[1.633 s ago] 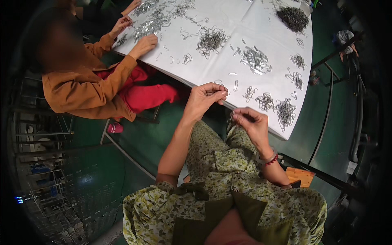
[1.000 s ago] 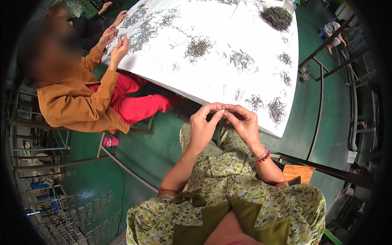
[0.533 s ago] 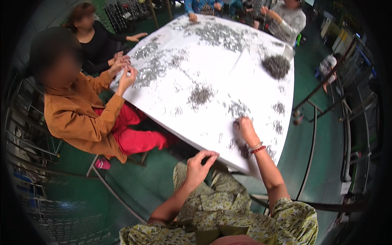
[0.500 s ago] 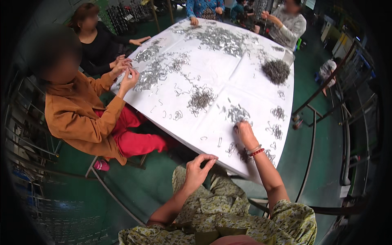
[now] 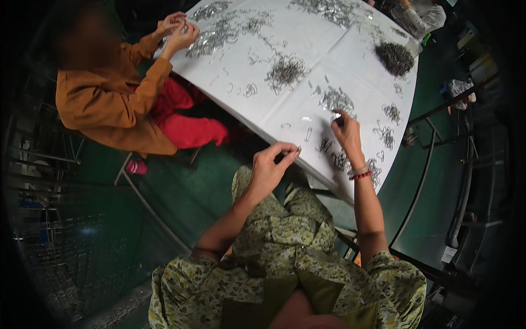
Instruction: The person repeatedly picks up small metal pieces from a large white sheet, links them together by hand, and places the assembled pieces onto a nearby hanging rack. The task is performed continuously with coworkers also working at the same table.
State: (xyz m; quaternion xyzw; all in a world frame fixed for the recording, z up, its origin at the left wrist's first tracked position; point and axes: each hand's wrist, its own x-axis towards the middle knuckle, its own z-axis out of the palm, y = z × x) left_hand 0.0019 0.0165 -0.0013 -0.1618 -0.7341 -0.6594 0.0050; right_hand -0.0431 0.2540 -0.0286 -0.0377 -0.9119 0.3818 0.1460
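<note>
My left hand (image 5: pixel 270 169) is at the near edge of the white-covered table (image 5: pixel 257 109). Its thumb and forefinger come together in a pinch, and whatever sits between the tips is too small to make out. Over the table my right hand (image 5: pixel 348 136), with a red beaded bracelet (image 5: pixel 360 176) at the wrist, has thumb and forefinger apart. Just beyond its fingertips lies a pile of small flat shiny metal pieces (image 5: pixel 335 100). Bent wire hooks (image 5: pixel 341 159) lie in small clusters beside and under that wrist. A single wire piece (image 5: pixel 308 134) rests between my hands.
A heap of dark wire hooks (image 5: pixel 395 58) stands at the far right, and a looser heap (image 5: pixel 285 72) nearer the middle. On the left, a co-worker in a brown jacket (image 5: pixel 109 104) works with both hands at the table edge. Another person (image 5: pixel 422 19) sits at the far right.
The view has tipped downward, so the table sits higher in the picture. My right hand has drawn back slightly from the shiny pile, its fingers parting. My left hand keeps its pinch.
</note>
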